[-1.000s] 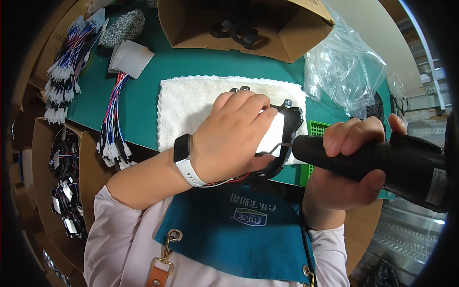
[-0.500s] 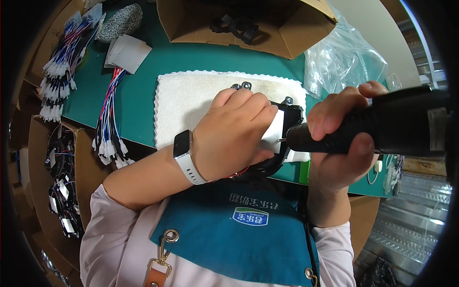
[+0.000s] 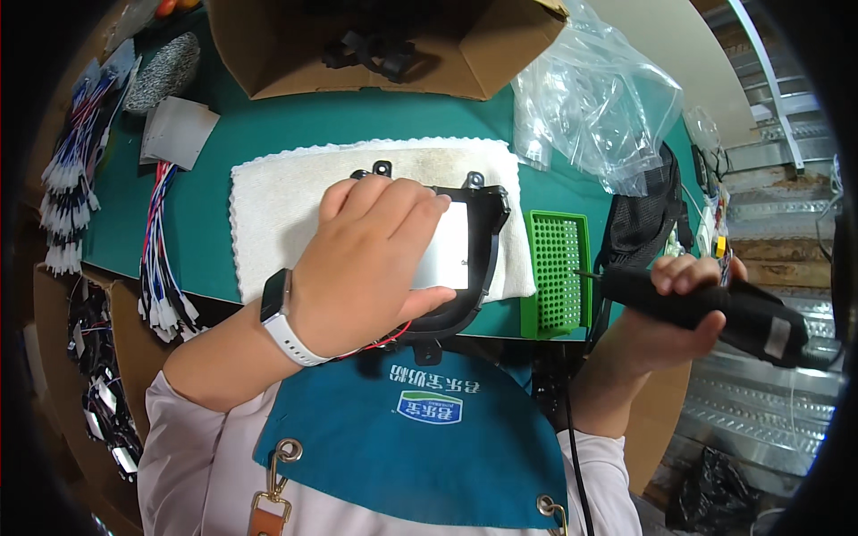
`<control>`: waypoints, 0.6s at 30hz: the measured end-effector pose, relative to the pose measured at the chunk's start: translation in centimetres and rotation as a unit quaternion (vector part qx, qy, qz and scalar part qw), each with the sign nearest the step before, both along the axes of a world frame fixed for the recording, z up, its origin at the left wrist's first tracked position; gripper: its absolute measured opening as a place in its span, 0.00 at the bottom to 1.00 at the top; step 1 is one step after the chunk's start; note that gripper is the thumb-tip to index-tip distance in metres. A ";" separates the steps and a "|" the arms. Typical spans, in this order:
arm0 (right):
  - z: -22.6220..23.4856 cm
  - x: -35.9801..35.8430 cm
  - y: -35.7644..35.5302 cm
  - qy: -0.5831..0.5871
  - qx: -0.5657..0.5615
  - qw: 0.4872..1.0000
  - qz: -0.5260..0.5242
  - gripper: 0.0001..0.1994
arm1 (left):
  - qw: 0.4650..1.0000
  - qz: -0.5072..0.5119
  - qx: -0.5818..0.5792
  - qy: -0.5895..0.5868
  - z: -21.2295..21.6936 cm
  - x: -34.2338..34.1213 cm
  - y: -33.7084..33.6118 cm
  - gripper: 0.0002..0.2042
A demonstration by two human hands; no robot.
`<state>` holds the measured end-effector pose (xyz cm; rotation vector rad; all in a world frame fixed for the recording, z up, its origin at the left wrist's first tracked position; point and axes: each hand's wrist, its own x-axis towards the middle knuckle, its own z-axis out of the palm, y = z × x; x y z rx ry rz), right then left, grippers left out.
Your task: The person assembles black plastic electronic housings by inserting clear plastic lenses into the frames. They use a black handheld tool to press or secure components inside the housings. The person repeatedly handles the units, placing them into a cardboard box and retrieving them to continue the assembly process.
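My right hand is wrapped round a black electric screwdriver, held level with its thin bit pointing left. The bit's tip is over the right part of a green screw tray, a perforated plate in a raised rim. My left hand grips a black plastic housing with a flat silvery-white plate in it. The fingers curl over the plate and the thumb presses near its lower edge. Red wires come out below the hand. Under the housing lies a white cloth.
An open cardboard box with black parts stands at the back. Clear plastic bags lie to its right. Flat plates with wire leads and bundled wires lie at left. A black strap lies beyond the tray.
My right hand has drawn the screwdriver right, away from the white plate, to the green tray. My left hand still grips the housing. The whole view has shifted, showing more of the right side.
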<state>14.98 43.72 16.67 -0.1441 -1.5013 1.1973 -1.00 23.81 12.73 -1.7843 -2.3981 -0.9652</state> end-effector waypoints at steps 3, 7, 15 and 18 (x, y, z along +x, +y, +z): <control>-1.1 0.5 0.4 -0.027 -0.004 0.999 -0.027 0.35 | 1.000 -0.005 -0.005 0.000 0.2 0.0 -0.1 0.33; -1.6 1.2 0.7 -0.031 -0.012 0.999 -0.013 0.37 | 1.000 -0.003 0.002 0.010 0.4 -0.2 0.1 0.31; -2.4 1.4 0.7 -0.035 -0.023 0.999 0.015 0.35 | 1.000 -0.001 -0.009 0.009 0.4 -0.1 0.2 0.31; -2.2 1.4 1.9 -0.032 0.027 0.989 0.139 0.35 | 1.000 -0.003 -0.013 0.010 0.5 -0.1 0.1 0.31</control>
